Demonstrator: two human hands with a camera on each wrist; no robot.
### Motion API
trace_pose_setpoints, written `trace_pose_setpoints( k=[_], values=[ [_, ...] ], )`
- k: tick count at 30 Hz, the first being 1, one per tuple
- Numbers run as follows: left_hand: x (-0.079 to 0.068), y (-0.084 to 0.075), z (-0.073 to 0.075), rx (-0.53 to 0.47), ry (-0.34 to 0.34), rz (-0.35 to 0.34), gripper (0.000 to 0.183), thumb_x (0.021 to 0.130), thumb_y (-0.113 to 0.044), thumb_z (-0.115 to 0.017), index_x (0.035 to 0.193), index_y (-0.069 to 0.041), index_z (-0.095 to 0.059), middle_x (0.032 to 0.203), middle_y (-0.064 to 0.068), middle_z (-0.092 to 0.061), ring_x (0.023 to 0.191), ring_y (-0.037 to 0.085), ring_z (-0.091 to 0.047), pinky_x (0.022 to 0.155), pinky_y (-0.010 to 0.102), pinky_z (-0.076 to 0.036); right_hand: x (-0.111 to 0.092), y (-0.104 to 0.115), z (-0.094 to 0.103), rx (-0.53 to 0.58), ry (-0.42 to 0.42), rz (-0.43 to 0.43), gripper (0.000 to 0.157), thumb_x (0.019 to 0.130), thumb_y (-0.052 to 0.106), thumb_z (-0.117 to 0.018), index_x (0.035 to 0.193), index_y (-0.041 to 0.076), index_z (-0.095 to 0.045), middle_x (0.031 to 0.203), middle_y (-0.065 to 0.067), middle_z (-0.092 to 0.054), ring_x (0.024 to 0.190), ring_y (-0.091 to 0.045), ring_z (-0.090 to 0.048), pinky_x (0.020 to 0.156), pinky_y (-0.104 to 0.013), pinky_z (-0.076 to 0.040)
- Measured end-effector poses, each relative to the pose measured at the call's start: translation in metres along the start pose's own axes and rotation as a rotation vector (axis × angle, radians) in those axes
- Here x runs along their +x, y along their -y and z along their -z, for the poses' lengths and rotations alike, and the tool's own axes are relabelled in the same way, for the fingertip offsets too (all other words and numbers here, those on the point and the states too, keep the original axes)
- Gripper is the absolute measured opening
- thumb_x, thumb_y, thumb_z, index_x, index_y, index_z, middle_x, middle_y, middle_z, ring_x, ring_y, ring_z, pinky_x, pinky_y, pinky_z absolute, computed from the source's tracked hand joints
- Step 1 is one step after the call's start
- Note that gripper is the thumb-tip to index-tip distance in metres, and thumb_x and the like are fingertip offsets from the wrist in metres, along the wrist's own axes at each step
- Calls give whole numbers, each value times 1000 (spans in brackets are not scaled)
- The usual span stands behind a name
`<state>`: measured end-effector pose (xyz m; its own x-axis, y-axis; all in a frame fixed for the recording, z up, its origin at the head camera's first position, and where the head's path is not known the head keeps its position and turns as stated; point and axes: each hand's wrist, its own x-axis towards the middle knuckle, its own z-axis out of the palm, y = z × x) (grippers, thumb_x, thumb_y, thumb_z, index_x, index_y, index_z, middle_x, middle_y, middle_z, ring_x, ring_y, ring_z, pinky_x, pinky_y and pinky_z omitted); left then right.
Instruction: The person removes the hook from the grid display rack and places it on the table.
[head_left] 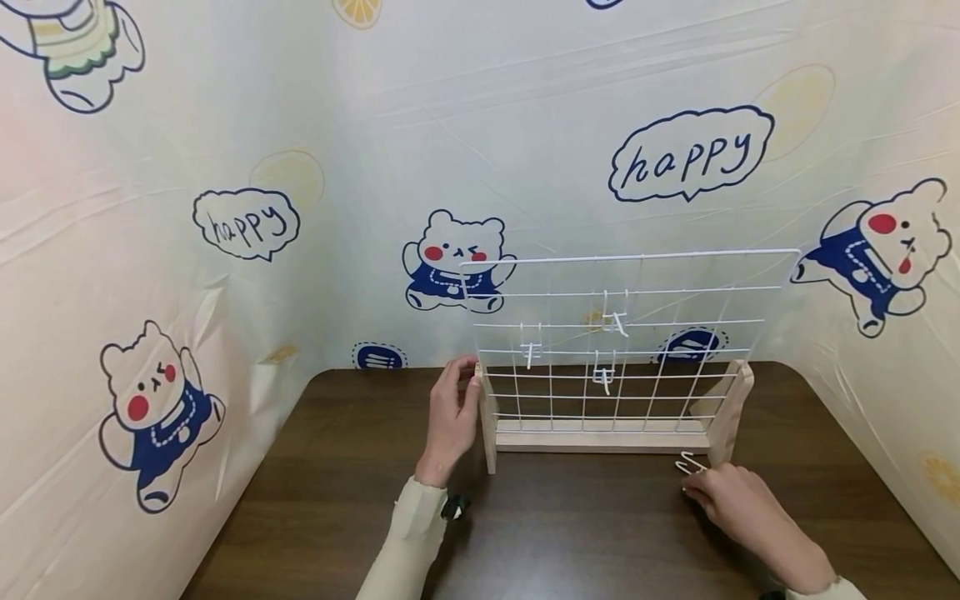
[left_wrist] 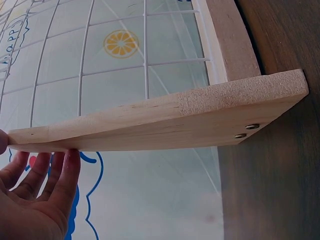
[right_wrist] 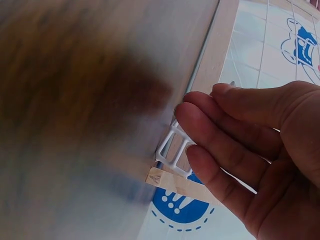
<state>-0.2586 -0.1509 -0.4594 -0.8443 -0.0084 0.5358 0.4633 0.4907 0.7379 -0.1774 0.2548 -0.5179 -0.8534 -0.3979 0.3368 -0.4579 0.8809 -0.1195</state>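
Note:
A white wire grid [head_left: 630,257] stands upright in a wooden base [head_left: 600,444]. My left hand [head_left: 447,417] grips the upper end of the left wooden side panel [left_wrist: 165,125], thumb on one edge and fingers against its outer face. Low in front of the right side panel [head_left: 735,404], my right hand [head_left: 742,500] pinches a white wire hook [right_wrist: 174,152]; its prongs stick out past the fingertips, which hide the rest. Three white hooks hang on the grid: an upper one [head_left: 617,322], a left one [head_left: 530,352] and a lower one [head_left: 604,378].
Under the rack is a dark brown wooden table [head_left: 585,533] with rounded far corners. A pale curtain [head_left: 525,125] printed with cartoon bears and "happy" bubbles surrounds it at the back and both sides, close behind the rack.

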Motion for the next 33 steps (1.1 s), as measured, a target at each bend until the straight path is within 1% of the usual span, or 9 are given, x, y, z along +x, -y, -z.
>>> trace_pose_setpoints(
  k=[6,12,18,25,33],
  values=[
    [-1,-2,0,3,-3,0,30,109,-21,-52,137,-11,-59,131,10,-66,116,27,-66,94,47,-61,0,0,2,-22,19,49,34,75,13,-88,64,33,-63,57,19,-50,48,-4,-44,46,-31,-37],
    [-1,-2,0,5,-9,-1,30,109,-20,-52,136,-10,-59,130,11,-66,116,28,-66,93,48,-61,0,1,3,-9,26,43,31,75,13,-89,67,34,-67,61,21,-57,50,-3,-48,47,-31,-38],
    [0,0,0,4,-1,4,30,109,-20,-52,136,-10,-59,130,10,-66,116,27,-66,93,46,-62,1,2,1,-11,35,30,33,72,14,-90,66,35,-65,60,20,-56,50,-5,-49,47,-31,-39],
    [1,0,0,-3,-7,-24,30,109,-21,-52,136,-10,-60,129,11,-67,114,26,-67,90,46,-62,3,3,1,-7,95,11,31,73,13,-89,66,34,-67,61,19,-58,52,-4,-51,48,-32,-41],
    [1,2,-1,15,-22,-60,29,108,-16,-52,134,-6,-61,125,12,-67,111,26,-68,80,39,-63,5,4,2,6,152,9,36,76,11,-87,64,34,-62,61,17,-56,53,-3,-47,47,-32,-39]
  ],
)
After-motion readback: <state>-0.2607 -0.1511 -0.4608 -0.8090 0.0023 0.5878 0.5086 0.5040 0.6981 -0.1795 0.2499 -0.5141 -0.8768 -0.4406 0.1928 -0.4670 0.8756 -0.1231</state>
